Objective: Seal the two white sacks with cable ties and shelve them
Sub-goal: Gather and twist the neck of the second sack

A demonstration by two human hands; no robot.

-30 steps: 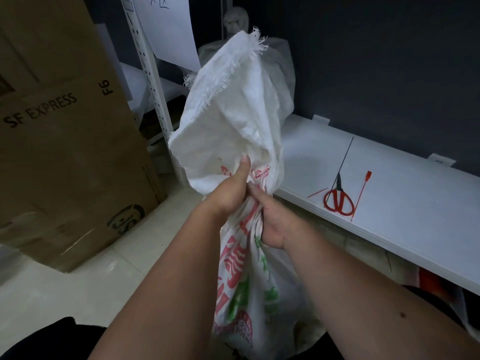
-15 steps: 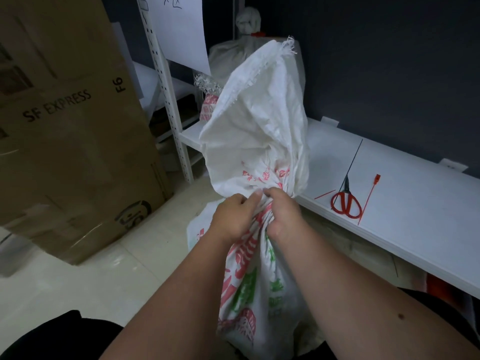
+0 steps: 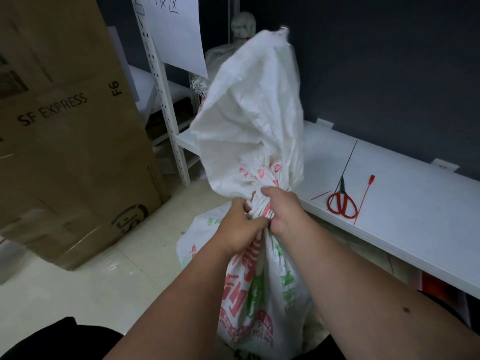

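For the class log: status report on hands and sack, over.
Left hand and right hand both grip white sack neck, bunched. Red cable tie unused on shelf. Nothing in the way.

A white sack [image 3: 249, 120] of coarse woven plastic cloth, matt and creased, carried red and green print and a frayed top edge. The big box [image 3: 65, 131] was matt brown cardboard, part of it glinting as if wrapped in film or tape. The floor [image 3: 109, 276] was glossy pale tile. The shelf [image 3: 405, 203] looked smooth, matt white. The scissors [image 3: 341, 201] had shiny red handles, probably plastic, and dark metal blades.
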